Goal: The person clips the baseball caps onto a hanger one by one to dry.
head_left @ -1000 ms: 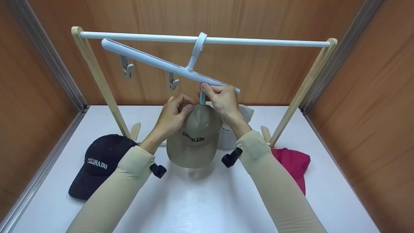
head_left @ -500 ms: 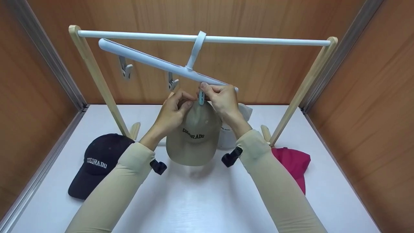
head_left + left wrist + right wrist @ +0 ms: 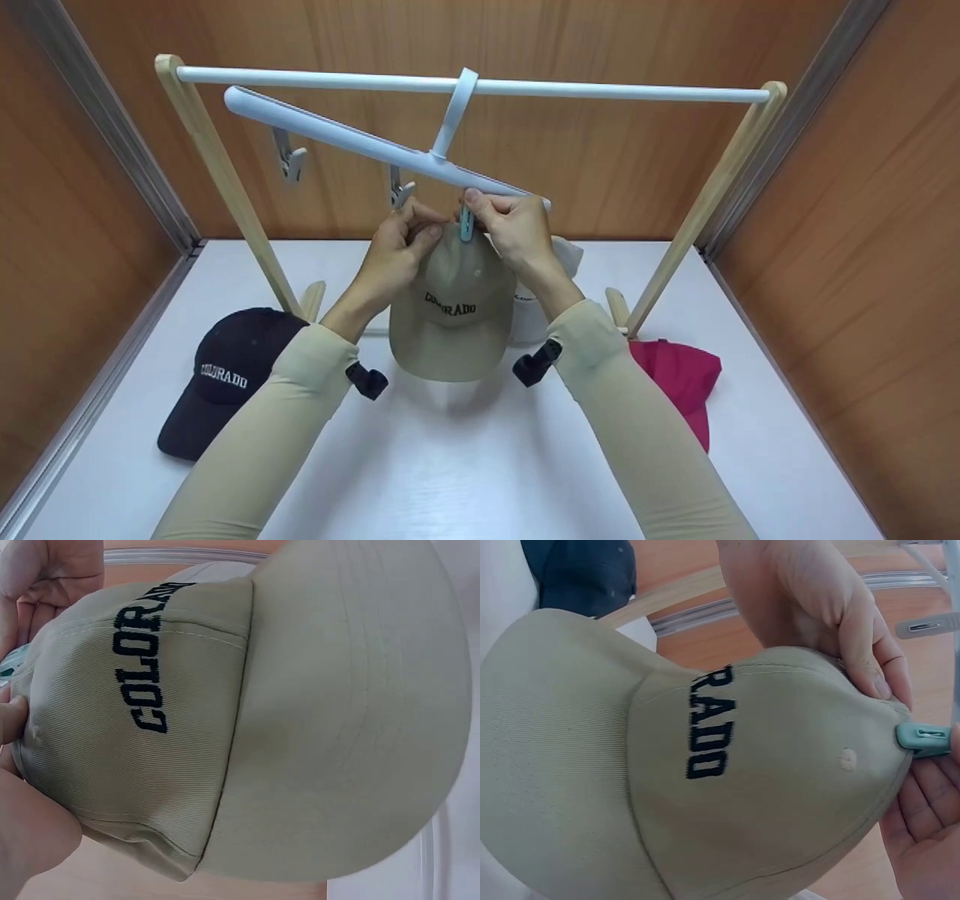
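A khaki cap (image 3: 454, 330) lettered COLORADO hangs brim down at the middle, its crown at a teal clip (image 3: 466, 225) below the low end of a pale blue hanger (image 3: 352, 139). My left hand (image 3: 394, 251) pinches the cap's crown between thumb and fingers, left of the clip. With thumb and fingers, my right hand (image 3: 525, 236) grips the clip's upper end. In the right wrist view the clip (image 3: 922, 738) bites the fabric at the crown's tip, with the left thumb (image 3: 866, 675) close beside it.
The hanger hooks over a white bar (image 3: 600, 90) on wooden legs and tilts down to the right. Two grey clips, one further left (image 3: 289, 157), dangle from it. A navy cap (image 3: 240, 360) lies left, a red cap (image 3: 679, 375) right, a white cap (image 3: 529, 319) behind.
The khaki cap and my left hand have risen slightly. My right hand keeps its grip on the clip. The whole rack appears a little higher in the view.
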A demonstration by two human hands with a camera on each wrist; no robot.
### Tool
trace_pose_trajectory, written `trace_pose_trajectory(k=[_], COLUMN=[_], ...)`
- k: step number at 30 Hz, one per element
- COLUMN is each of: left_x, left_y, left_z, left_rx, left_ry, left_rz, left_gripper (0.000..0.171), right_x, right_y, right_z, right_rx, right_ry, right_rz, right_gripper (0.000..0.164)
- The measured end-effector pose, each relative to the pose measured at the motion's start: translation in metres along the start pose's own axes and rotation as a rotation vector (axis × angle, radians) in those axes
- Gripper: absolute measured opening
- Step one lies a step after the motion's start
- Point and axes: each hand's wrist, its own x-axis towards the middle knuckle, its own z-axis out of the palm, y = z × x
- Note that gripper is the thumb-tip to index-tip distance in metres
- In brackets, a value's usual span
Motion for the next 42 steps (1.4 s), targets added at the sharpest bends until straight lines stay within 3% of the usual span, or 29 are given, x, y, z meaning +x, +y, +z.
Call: trace_pose_trajectory(k=[11,21,42], left_x=[0.0024,0.0012,-0.0012], left_y=[-0.0009,0.0023,0.0056], left_z=[0.0056,0.0052,0.0041], left_rx=[-0.035,-0.001,0.103], left_ry=[0.034,0.029,0.094], left_rz=[-0.004,0.005,-0.016], left_gripper=[0.017,0.019,0.02], right_x=[-0.0011,-0.0025,-0.0044], right_y=[0.0014,0.0018,0.0065], right_z=[-0.0029,-0.0026,-0.002], right_rx=[-0.031,-0.04,-0.125], right_ry=[0.007,-0.009,-0.025], right_rz=[0.003,0.0,0.006], right_gripper=[0.029,0.029,0.034])
